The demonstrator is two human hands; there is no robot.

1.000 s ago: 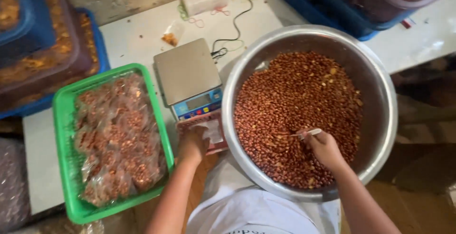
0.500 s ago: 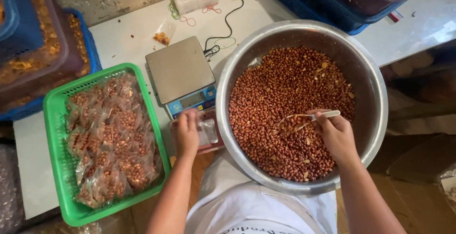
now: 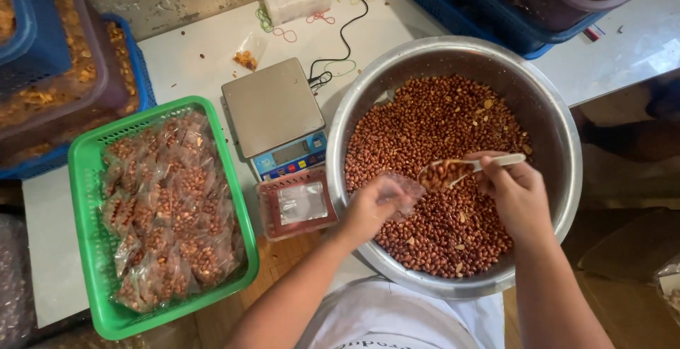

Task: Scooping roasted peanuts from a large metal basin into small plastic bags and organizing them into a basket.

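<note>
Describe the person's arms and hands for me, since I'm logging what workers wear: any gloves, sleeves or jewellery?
Both forearms are bare from the picture's lower edge to the wrists, with no sleeve in view. The left hand and the right hand wear no gloves, and no ring, watch or bracelet shows. A white garment covers the torso below them.

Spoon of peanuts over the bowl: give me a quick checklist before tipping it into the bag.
1. Spoon loaded with peanuts: ok.
2. Right hand grips the spoon handle: ok.
3. Left hand holds the clear bag beside the spoon tip: ok.
4. Bag mouth open toward the spoon: cannot tell.
5. Spoon and bag both over the bowl, so spills fall back in: ok.
6. Scale platform bare for weighing: ok.
</note>
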